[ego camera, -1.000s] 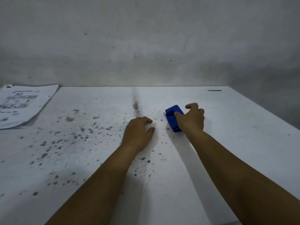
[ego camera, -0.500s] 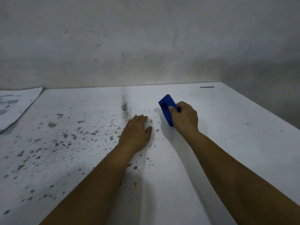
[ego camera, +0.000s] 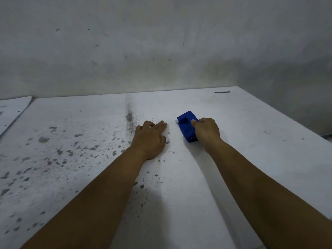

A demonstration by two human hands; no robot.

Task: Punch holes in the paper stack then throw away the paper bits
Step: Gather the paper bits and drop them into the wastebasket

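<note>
A person's right hand [ego camera: 206, 133] closes around a blue hole punch [ego camera: 186, 127] resting on a white counter [ego camera: 251, 159], the thumb pressed on the punch's top and the fingers wrapped over its far side. Just left of the punch, the left hand [ego camera: 150, 139] lies palm down on the counter, fingers loosely spread and gripping nothing. Dark grey specks and smudges [ego camera: 59, 151] cover the counter to the left of the punch, with a darker streak [ego camera: 129, 115] running toward the wall [ego camera: 161, 42] behind it. Far to the left of the punch, at the picture's edge, lies the corner of the paper stack [ego camera: 12, 110], small holes visible along its margin. A short dark mark [ego camera: 222, 92] sits beyond the punch near the counter's back edge.
</note>
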